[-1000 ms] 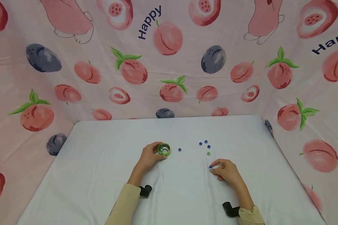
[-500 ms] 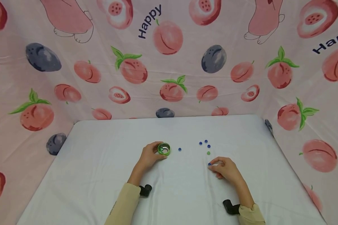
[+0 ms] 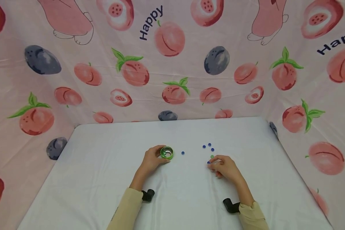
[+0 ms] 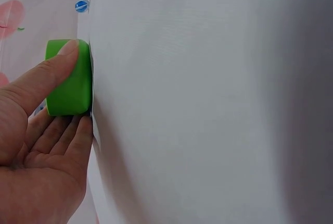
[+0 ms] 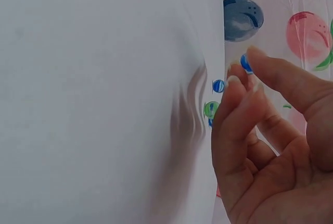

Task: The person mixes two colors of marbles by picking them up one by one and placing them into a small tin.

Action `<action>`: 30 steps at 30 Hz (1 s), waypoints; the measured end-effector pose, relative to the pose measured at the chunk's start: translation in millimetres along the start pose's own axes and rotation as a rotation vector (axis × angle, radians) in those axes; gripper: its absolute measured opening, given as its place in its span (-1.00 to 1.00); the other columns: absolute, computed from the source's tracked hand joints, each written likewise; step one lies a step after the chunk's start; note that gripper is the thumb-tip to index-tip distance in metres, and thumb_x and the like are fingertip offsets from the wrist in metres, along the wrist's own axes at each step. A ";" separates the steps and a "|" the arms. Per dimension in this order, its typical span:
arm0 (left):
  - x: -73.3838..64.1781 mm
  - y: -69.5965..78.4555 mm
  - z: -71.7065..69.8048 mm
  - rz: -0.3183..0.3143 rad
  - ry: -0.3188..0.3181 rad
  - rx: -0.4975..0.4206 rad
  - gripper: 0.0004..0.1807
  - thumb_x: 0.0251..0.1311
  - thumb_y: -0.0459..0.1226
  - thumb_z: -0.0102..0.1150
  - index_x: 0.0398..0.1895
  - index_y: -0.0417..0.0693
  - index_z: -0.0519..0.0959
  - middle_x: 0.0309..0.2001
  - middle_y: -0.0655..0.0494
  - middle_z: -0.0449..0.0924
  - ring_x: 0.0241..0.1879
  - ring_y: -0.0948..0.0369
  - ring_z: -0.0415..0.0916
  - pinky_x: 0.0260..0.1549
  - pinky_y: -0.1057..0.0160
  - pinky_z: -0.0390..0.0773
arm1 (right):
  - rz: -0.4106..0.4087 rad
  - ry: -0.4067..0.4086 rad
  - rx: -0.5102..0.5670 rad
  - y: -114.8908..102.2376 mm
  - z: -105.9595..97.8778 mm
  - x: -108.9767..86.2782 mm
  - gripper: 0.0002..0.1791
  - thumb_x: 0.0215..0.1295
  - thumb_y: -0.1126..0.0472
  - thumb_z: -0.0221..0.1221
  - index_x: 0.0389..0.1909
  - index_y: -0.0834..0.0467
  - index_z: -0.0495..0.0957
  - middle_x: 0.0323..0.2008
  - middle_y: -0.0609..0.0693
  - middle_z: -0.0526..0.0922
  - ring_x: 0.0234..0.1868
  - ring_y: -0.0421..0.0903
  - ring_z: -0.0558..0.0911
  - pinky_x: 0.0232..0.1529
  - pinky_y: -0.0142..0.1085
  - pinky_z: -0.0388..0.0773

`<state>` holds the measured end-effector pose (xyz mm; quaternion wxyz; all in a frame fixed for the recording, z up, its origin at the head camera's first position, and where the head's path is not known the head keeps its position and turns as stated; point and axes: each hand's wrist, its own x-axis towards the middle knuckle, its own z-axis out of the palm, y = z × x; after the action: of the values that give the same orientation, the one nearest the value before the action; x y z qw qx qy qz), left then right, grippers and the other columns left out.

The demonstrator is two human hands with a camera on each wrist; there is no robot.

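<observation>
My left hand [image 3: 152, 159] holds a small round green cup [image 4: 73, 96] on the white table, thumb on the near side and fingers on the far side. From above, its open top and shiny inside show; whatever lies within is too small to tell. My right hand [image 3: 226, 167] pinches a blue glass marble [image 5: 245, 63] between thumb and fingertips, above the table. Just right of the cup lies a lone blue marble [image 3: 183, 153]. Beyond the right hand rest three blue marbles [image 3: 209, 144] and, partly beside its fingers, a green marble [image 3: 212, 156].
The white-covered table [image 3: 109, 179] reaches back to a pink fruit-print cloth [image 3: 149, 105], which also hangs at both sides. A black wrist camera [image 3: 148, 195] is on the left forearm, another black camera [image 3: 231, 206] on the right.
My right hand has moved left and farther from me, carrying the pinched blue marble towards the green marble's spot. The left hand and cup have stayed in place.
</observation>
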<state>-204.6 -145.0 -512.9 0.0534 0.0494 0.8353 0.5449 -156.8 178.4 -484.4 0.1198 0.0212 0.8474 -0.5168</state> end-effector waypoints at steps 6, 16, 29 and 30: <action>-1.1 -0.6 -0.3 0.017 -0.002 0.012 -0.30 0.05 -0.53 0.55 0.32 -0.41 0.54 0.27 -0.34 0.60 0.34 -0.20 0.55 0.36 -0.02 0.57 | -0.005 -0.012 0.028 -6.2 5.2 4.9 -0.79 0.37 0.28 0.36 -0.08 0.31 0.69 -0.58 0.00 0.65 -0.67 -0.20 0.43 -0.58 -0.38 0.51; -2.9 -0.6 -0.2 0.056 0.002 0.028 -0.32 0.04 -0.53 0.55 0.29 -0.43 0.54 0.23 -0.36 0.61 0.30 -0.23 0.57 0.32 0.00 0.61 | -0.063 -0.035 0.029 -21.6 15.3 15.2 -0.76 0.35 0.28 0.37 -0.06 0.33 0.68 -0.58 0.06 0.66 -0.68 -0.20 0.41 -0.57 -0.37 0.48; 0.2 -2.6 0.1 0.020 -0.002 0.010 -0.30 0.03 -0.53 0.57 0.31 -0.40 0.54 0.26 -0.33 0.61 0.32 -0.20 0.56 0.34 -0.01 0.59 | -0.134 -0.056 0.003 -37.1 30.1 31.2 -0.79 0.37 0.27 0.37 -0.09 0.32 0.68 -0.51 0.20 0.72 -0.67 -0.20 0.44 -0.55 -0.36 0.50; 0.2 -2.8 0.1 0.022 -0.001 0.012 -0.30 0.03 -0.53 0.56 0.31 -0.40 0.54 0.26 -0.33 0.61 0.32 -0.20 0.57 0.34 -0.01 0.59 | -0.135 -0.056 0.003 -38.4 31.4 32.4 -0.79 0.37 0.26 0.37 -0.09 0.31 0.69 -0.51 0.20 0.72 -0.67 -0.20 0.44 -0.55 -0.36 0.50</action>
<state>-204.9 -146.0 -515.5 0.0476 0.0592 0.8379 0.5405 -188.7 130.0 -471.9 0.1083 -0.0506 0.8425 -0.5252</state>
